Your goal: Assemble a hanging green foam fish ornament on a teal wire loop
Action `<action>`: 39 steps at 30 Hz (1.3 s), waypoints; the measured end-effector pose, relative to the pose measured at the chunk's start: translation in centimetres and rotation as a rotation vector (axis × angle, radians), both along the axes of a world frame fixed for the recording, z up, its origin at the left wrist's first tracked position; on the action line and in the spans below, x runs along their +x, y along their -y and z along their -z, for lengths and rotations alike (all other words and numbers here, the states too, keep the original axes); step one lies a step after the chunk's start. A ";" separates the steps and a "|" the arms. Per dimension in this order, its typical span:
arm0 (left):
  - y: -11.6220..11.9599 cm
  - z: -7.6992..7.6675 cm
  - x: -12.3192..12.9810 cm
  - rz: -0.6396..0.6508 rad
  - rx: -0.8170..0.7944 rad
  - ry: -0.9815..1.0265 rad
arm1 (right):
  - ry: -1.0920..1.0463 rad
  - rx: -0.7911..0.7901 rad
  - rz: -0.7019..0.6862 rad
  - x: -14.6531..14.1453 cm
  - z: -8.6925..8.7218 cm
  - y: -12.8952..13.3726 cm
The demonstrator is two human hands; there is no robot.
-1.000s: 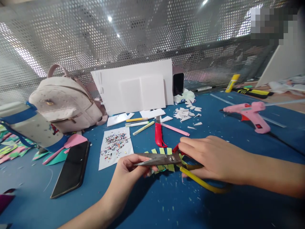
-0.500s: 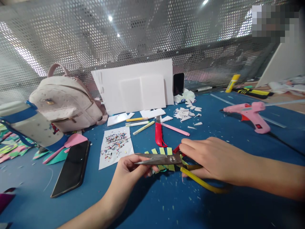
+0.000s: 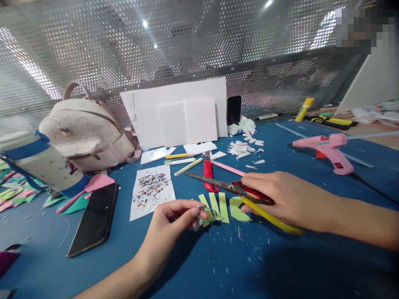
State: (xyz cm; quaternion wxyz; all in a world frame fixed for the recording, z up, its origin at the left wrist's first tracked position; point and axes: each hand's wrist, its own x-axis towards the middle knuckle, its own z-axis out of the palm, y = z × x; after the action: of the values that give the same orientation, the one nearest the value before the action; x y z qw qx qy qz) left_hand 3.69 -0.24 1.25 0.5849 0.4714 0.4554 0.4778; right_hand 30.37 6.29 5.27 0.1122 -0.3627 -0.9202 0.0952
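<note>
My left hand pinches a small thin teal loop, with a bit of whitish material below the fingertips. My right hand is wrapped round the red handles of the scissors, whose blades point left and look closed above the table. A yellow strip runs beside that hand; how it is held is unclear. Light green paper strips lie just right of my left fingertips, and a wider green piece lies under the scissors' handle end. Behind the blades is a red cutter.
A black phone, tilted tumbler and pale backpack stand or lie at left. Paper with colourful bits is left of centre. At right lies a pink glue gun; white boards stand behind.
The scissors and my right hand have moved right and up, away from my left hand. The blades no longer cover the green strips, and the teal loop shows more fully.
</note>
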 end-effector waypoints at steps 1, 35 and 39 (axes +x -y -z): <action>0.0 0.0 0.0 -0.002 -0.005 0.004 | 0.001 -0.006 -0.004 0.0 -0.1 0.1; 0.1 -0.8 -0.1 -0.063 -0.056 -0.011 | 0.170 0.525 -0.194 1.8 -0.2 0.5; 0.0 -0.4 -0.2 -0.047 -0.070 -0.040 | 0.197 0.607 -0.200 1.7 0.2 0.4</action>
State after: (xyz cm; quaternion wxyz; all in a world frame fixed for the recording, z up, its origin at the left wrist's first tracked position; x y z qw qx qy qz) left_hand 3.44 -0.28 1.70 0.5802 0.4494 0.4944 0.4658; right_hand 32.09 5.84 5.07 0.1158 -0.2278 -0.9442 -0.2079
